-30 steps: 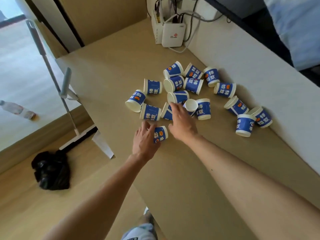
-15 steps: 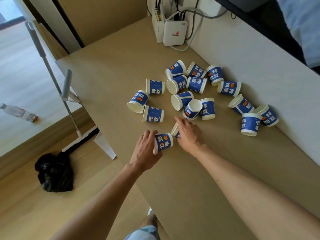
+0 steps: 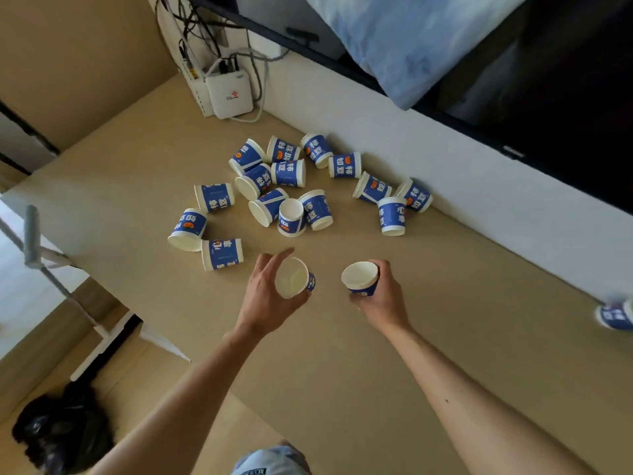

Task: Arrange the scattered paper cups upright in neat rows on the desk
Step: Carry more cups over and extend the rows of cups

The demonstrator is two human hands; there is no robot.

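Several blue-and-white paper cups (image 3: pixel 289 173) lie scattered on the tan desk (image 3: pixel 342 371), most on their sides, a few standing rim down. My left hand (image 3: pixel 265 299) grips one cup (image 3: pixel 293 277) with its white mouth turned toward me. My right hand (image 3: pixel 385 299) holds a second cup (image 3: pixel 361 279), mouth up, just above the desk. Both held cups are on the near side of the pile. One more cup (image 3: pixel 615 315) lies alone at the right edge of the view.
A white wall (image 3: pixel 445 186) runs along the desk's far right side. A white router (image 3: pixel 229 92) with cables sits in the back corner. The desk's left edge drops to the floor, where a mop (image 3: pixel 32 234) and a black bag (image 3: pixel 61 430) are.
Both hands have drawn back from the pile toward me, each lifting a cup. The cups have turned from lying sideways to mouth up. The camera has tilted up.
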